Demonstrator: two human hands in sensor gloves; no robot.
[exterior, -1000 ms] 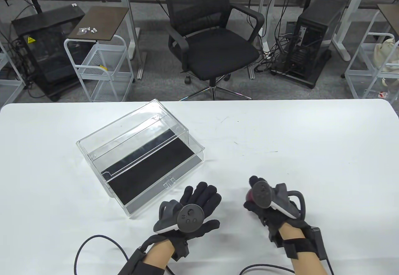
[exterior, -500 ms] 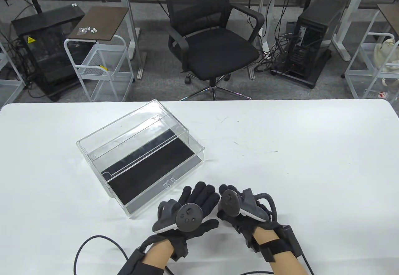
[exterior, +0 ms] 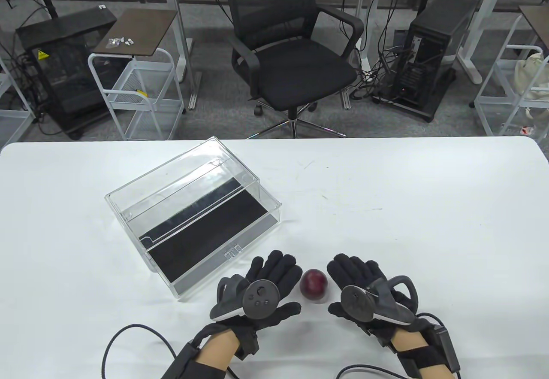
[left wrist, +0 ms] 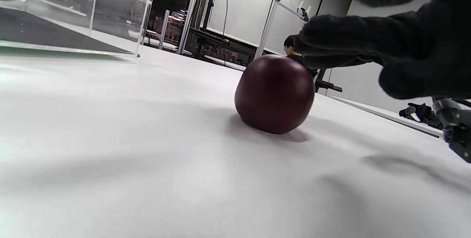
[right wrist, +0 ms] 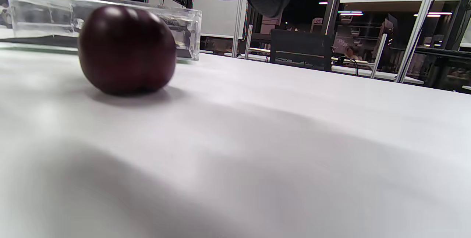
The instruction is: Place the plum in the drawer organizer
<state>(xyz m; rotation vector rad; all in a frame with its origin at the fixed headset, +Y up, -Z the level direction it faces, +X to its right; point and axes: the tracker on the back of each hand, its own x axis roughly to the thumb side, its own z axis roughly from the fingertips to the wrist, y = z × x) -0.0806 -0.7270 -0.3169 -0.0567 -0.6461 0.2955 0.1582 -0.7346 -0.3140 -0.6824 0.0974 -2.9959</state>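
A dark red plum (exterior: 313, 284) lies on the white table (exterior: 386, 207) between my two hands. It also shows in the left wrist view (left wrist: 274, 93) and the right wrist view (right wrist: 127, 49). My left hand (exterior: 268, 278) rests flat on the table just left of the plum, fingers spread, holding nothing. My right hand (exterior: 356, 278) is open just right of the plum and does not touch it. The clear plastic drawer organizer (exterior: 193, 216) with a black liner stands to the far left of the hands, its drawer pulled out toward me.
Cables run from both wrists off the table's front edge (exterior: 124, 336). Beyond the far table edge stand an office chair (exterior: 291, 61), wire carts and a computer tower.
My right hand carried the plum leftward to beside my left hand, set it on the table, let go and drew back to the right. The left hand has not moved.
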